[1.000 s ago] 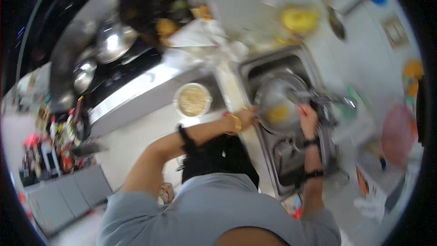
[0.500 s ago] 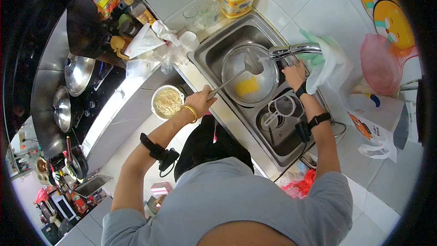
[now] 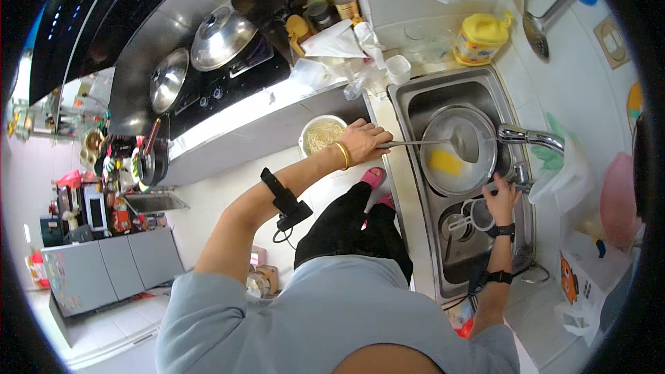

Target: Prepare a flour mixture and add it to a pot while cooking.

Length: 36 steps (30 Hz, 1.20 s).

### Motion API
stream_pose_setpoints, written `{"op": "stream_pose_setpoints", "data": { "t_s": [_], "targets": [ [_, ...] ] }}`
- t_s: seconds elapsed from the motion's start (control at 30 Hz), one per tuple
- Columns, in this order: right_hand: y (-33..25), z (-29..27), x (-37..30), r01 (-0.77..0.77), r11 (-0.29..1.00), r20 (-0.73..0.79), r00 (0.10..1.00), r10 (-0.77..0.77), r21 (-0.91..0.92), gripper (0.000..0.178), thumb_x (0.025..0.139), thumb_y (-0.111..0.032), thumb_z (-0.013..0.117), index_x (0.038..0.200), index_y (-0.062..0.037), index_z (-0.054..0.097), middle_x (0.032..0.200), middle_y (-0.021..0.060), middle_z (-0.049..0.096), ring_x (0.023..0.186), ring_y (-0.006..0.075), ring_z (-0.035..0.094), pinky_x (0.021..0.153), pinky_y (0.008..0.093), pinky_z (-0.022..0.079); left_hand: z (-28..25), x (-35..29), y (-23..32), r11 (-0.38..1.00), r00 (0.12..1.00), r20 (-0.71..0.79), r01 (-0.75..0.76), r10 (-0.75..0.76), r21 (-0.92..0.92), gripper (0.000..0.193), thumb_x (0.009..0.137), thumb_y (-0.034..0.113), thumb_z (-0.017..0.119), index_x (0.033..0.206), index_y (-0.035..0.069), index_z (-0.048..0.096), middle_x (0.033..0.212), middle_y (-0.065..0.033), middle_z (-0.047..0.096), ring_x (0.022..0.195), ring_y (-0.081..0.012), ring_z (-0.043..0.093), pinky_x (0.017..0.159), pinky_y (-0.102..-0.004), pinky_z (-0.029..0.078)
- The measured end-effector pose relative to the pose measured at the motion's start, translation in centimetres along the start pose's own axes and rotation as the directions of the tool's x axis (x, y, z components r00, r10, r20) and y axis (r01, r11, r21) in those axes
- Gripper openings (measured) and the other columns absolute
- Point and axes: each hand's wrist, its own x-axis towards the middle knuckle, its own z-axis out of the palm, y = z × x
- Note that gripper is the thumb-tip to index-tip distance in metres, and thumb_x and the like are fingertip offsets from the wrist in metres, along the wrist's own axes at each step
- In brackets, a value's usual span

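Observation:
My left hand [image 3: 367,142] grips the end of a long metal handle. It belongs to a wok spatula [image 3: 465,145] whose broad head rests inside a large round metal pan [image 3: 431,121] in the sink [image 3: 402,100]. Cloudy liquid and a flat yellow patch [image 3: 445,161], whose kind I cannot make out, show in the pan. Fingers apart, my right hand [image 3: 501,197] is by the pan's near right rim, below the tap [image 3: 530,137]; whether it touches the rim is unclear. A small strainer [image 3: 479,215] lies in the sink beside it.
A white pot of noodles [image 3: 324,137] stands low, left of the counter. Behind the sink is a yellow jug [image 3: 481,38]; a white plastic bag [image 3: 561,180] hangs by the tap. Two domed lids [image 3: 222,38] sit on the stove at far left.
My view has swung left, so everything appears further right. My right hand has come back from beside the tap to the pan's near right rim. My left hand keeps the spatula.

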Motion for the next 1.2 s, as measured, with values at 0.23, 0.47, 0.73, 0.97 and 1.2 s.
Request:
{"op": "stream_pose_setpoints", "data": {
  "t_s": [0.23, 0.47, 0.73, 0.97, 1.2],
  "targets": [
    [3.1, 4.7, 1.9, 0.111, 0.941, 0.006, 0.993, -0.119, 0.319, 0.033, 0.090, -0.019, 0.060, 0.120, -0.0035, 0.059, 0.100, 0.0147, 0.068, 0.093, 0.0275, 0.065, 0.085, 0.0379, 0.047, -1.2, -2.2, -1.1, 0.989, 0.983, -0.171, -0.033, 0.058, 0.146, 0.027, 0.085, 0.036, 0.059, 0.103, 0.015, 0.057, 0.092, -0.0025, 0.056, 0.090, -0.0209, 0.055, 0.083, -0.0359, 0.039],
    [-2.1, 2.1, -0.5, -0.099, 0.754, -0.048, 0.984, 0.170, 0.650, 0.042, 0.088, -0.022, 0.066, 0.123, -0.0024, 0.055, 0.084, 0.0072, 0.068, 0.077, 0.0113, 0.059, 0.070, 0.0244, 0.045, -3.5, -9.9, -7.3, 0.969, 0.941, -0.236, 0.247, -0.242, -0.010, 0.030, 0.086, 0.036, 0.059, 0.109, 0.016, 0.058, 0.099, -0.0035, 0.057, 0.094, -0.0245, 0.050, 0.083, -0.0381, 0.034],
    [-7.1, 6.8, -1.8, -0.042, 0.533, -0.075, 0.978, 0.196, 0.845, 0.044, 0.091, -0.026, 0.061, 0.127, -0.0020, 0.053, 0.127, 0.0148, 0.054, 0.114, 0.0218, 0.053, 0.096, 0.0346, 0.042, -6.6, -26.5, -22.5, 0.802, 0.746, -0.366, 0.598, -0.556, 0.001, 0.027, 0.084, 0.028, 0.065, 0.107, 0.015, 0.060, 0.099, -0.0011, 0.062, 0.091, -0.0249, 0.050, 0.086, -0.0379, 0.035],
    [-15.8, 6.0, -4.5, 0.007, 0.685, -0.118, 0.986, 0.116, 0.729, 0.040, 0.092, -0.025, 0.059, 0.124, -0.0004, 0.055, 0.117, 0.0104, 0.060, 0.106, 0.0193, 0.056, 0.092, 0.0313, 0.042, -5.0, -35.2, -36.5, 0.693, 0.644, -0.291, 0.712, -0.708, -0.111, 0.025, 0.081, 0.024, 0.067, 0.104, 0.019, 0.061, 0.100, 0.0002, 0.061, 0.094, -0.0261, 0.050, 0.081, -0.0421, 0.036],
    [-22.1, 2.5, -7.4, -0.120, 0.791, 0.035, 0.992, 0.124, 0.600, 0.037, 0.092, -0.024, 0.058, 0.120, 0.0002, 0.058, 0.112, 0.0091, 0.062, 0.101, 0.0176, 0.057, 0.090, 0.0294, 0.043, -0.5, -36.4, -42.8, 0.678, 0.612, -0.317, 0.715, -0.724, -0.171, 0.025, 0.080, 0.024, 0.068, 0.103, 0.018, 0.061, 0.099, -0.0022, 0.058, 0.095, -0.0280, 0.050, 0.081, -0.0436, 0.037]
  ]
}}
